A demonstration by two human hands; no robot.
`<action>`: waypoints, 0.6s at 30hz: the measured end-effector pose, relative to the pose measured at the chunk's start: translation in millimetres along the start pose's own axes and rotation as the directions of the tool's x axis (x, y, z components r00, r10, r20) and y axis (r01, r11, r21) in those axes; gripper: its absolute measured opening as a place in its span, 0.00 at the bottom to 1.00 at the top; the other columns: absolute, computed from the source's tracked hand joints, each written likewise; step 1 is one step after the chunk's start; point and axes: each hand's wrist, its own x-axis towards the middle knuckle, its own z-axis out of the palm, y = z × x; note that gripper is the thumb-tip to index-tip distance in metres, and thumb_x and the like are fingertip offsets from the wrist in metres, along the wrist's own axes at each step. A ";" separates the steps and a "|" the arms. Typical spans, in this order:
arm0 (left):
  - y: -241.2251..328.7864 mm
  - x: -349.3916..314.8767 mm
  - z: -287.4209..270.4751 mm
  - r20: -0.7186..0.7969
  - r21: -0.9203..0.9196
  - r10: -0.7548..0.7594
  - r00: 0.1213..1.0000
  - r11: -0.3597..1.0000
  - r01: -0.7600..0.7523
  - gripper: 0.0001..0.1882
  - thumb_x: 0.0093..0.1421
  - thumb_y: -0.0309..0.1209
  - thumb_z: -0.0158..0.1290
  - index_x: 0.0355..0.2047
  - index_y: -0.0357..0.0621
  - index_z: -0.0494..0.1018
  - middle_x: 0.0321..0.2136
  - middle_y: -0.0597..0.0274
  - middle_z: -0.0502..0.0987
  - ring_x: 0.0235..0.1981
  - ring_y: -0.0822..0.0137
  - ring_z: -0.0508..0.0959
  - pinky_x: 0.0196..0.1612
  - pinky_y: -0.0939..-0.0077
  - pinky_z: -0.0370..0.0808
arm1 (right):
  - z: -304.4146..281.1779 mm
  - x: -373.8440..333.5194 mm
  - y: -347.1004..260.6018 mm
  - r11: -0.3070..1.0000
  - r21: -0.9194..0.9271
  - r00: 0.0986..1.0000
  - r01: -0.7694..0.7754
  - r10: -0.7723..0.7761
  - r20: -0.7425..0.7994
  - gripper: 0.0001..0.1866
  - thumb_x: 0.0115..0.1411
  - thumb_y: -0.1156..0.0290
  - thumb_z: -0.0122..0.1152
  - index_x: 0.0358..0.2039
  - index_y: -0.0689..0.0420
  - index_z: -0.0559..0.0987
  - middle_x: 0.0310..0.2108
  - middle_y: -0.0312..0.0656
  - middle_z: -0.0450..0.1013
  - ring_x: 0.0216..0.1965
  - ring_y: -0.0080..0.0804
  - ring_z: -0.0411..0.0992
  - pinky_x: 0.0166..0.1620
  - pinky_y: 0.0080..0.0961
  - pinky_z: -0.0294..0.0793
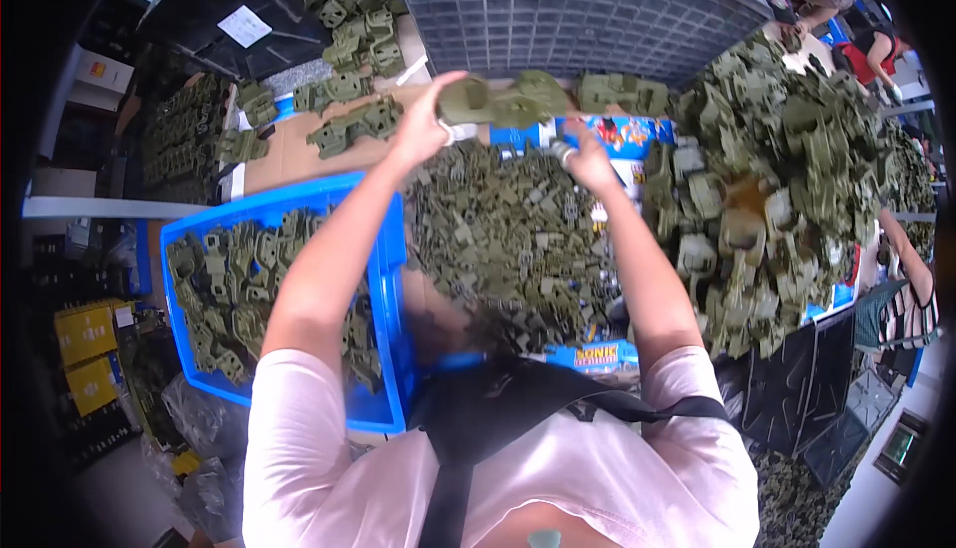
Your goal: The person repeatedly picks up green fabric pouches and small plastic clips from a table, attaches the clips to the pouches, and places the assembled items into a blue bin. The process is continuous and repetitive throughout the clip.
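Observation:
My left hand (430, 132), with a white band on one finger, is closed on the left end of a curved olive-green plastic part (523, 100). It holds the part up at the far edge of the pile. Just below the part's right end is my right hand (590, 158), a pale wrap on a finger. Its fingers are bent toward each other; anything between them is too small to make out. Beneath both hands spreads a heap of small olive-green plastic pieces (508, 229).
A blue bin (390, 349) of larger green parts stands at left. Similar parts are heaped high (787, 160) on the right. A dark crate (588, 10) rises behind the work area, with loose green parts (622, 95) before it. Other people (871, 55) are at the right.

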 end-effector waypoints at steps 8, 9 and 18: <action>-117.4 33.1 21.3 -0.029 0.378 -0.024 0.999 0.925 0.033 0.49 0.40 0.16 0.51 0.63 0.56 0.46 0.55 0.42 0.60 0.55 0.46 0.61 0.58 0.61 0.58 | 40.6 -26.9 -26.0 0.912 -0.370 0.966 0.179 -0.092 0.240 0.25 0.57 0.51 0.50 0.53 0.48 0.68 0.56 0.49 0.61 0.59 0.50 0.54 0.60 0.38 0.55; -107.1 29.6 22.5 -0.039 0.524 -0.141 0.989 0.840 0.140 0.47 0.42 0.19 0.52 0.63 0.56 0.47 0.57 0.43 0.57 0.56 0.48 0.61 0.57 0.60 0.59 | 32.9 -38.7 -26.5 0.941 -0.287 0.948 0.178 -0.085 0.307 0.25 0.57 0.53 0.51 0.53 0.50 0.69 0.54 0.50 0.63 0.57 0.49 0.58 0.59 0.35 0.57; 72.1 -181.2 -166.9 -0.496 0.444 -0.036 0.868 0.848 0.289 0.35 0.51 0.27 0.56 0.59 0.53 0.57 0.46 0.54 0.71 0.47 0.65 0.70 0.49 0.71 0.66 | 35.1 -76.6 -126.7 0.913 -0.187 0.924 0.363 -0.328 0.194 0.20 0.53 0.76 0.56 0.48 0.56 0.71 0.47 0.51 0.69 0.50 0.46 0.67 0.52 0.34 0.66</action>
